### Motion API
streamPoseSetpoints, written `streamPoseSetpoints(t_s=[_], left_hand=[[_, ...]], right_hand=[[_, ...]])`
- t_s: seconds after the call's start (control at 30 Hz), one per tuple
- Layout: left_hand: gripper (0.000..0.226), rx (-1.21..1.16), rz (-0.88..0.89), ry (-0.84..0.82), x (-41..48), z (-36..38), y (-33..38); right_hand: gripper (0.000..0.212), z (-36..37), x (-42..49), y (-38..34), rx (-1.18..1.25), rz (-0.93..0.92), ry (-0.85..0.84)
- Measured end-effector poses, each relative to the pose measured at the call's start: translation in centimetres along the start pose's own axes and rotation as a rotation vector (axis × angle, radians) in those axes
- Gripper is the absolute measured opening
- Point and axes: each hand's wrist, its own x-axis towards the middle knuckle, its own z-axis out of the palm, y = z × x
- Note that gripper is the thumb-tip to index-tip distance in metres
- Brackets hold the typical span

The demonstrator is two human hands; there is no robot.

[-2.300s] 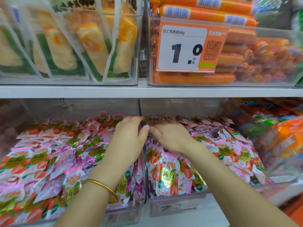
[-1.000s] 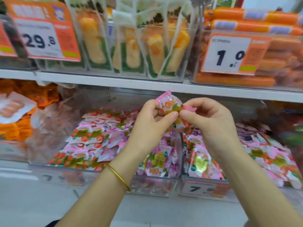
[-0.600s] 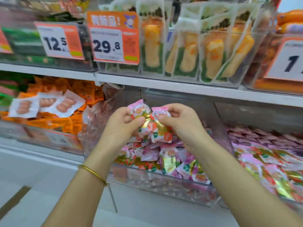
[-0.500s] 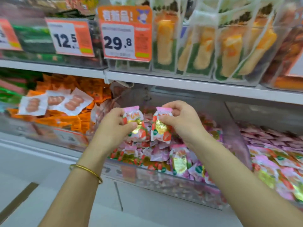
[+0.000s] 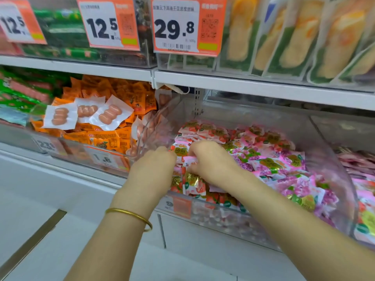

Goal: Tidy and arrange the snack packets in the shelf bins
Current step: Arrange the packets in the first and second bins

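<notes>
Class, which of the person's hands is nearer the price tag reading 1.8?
Left. The left hand lies just right of the 1.8 tag; the right hand is farther right, among the pink packets.

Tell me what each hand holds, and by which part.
The right hand pinches a pink packet by its sealed upper edge. The left hand shows only its back, fingers hidden, so its hold cannot be told.

Glossy foil-printed snack packets (image 5: 269, 161) fill a clear plastic bin (image 5: 328, 157); the bangle (image 5: 129, 217) looks like polished metal.
</notes>
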Motion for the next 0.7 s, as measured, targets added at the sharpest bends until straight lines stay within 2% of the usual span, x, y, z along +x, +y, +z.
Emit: streamPoseSetpoints(t_s=[0.1,0.2,0.3,0.37,0.5,0.6,0.7], left_hand=[[0.042,-0.077,0.052,-0.066,-0.2,-0.4,-0.3],[0.045,-0.089,0.094,-0.218,-0.5,-0.9,-0.3],[0.043,-0.05,0.052,-0.27,-0.9,-1.5,-0.1],[0.035,-0.051,0.013,-0.252,-1.1,-2.0,0.1],[0.036,-0.052,-0.01,-0.278,-1.3,-2.6,0.2],[0.035,-0.193,-0.017,-0.25,-1.3,-3.3,0.2],[0.047,-0.38,-0.015,-0.099,-1.6,-3.3,0.1]], right_hand=[[0.024,-0.3,-0.6,0.2,-0.175,-0.079,-0.045],[0.037,-0.8,-1.3,0.2,-0.118,-0.122,-0.22],[0.041,-0.7,-1.6,0.2,-0.106,-0.184,-0.324],[0.036,-0.2,-1.6,-0.1,-0.125,-0.212,-0.333],[0.023,0.2,-1.7,-0.8,-0.07,-0.206,-0.364],[0.018,-1.2,-2.1,-0.6,0.061,-0.171,-0.303],[0.03,-3.5,-3.4,0.2,0.085,-0.124,-0.104]])
